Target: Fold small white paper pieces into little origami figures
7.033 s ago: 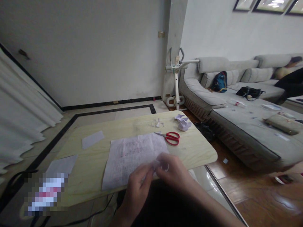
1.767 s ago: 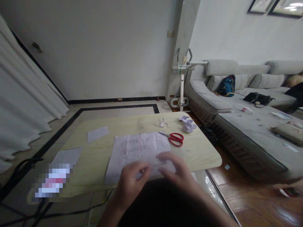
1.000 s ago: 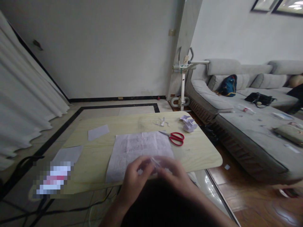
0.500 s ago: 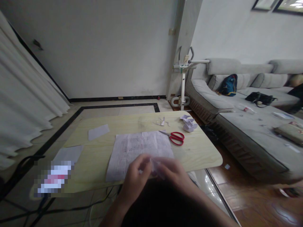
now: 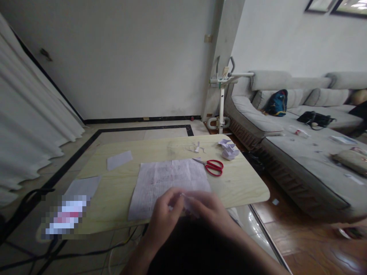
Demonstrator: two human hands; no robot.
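A small piece of white paper (image 5: 187,202) is pinched between my two hands, close to my body at the table's near edge. My left hand (image 5: 169,204) has thumb and fingers closed on its left side. On the other side my right hand (image 5: 208,206) grips it, its fingers curled over and hiding much of it. Beneath and beyond them lies a large written sheet (image 5: 169,175), flat on the table. Scissors with red handles (image 5: 213,167) rest by its upper right corner, blades touching or overlapping the sheet.
The wooden table (image 5: 241,187) also bears folded paper shapes (image 5: 229,149) at the far right, thin paper scraps (image 5: 197,147), and plain sheets (image 5: 119,160) at left. A pixelated object (image 5: 67,214) is at the near left corner. A grey sofa (image 5: 304,164) stands right.
My fingers have shifted slightly around the paper, and less of it shows between them. Everything on the table stays where it was.
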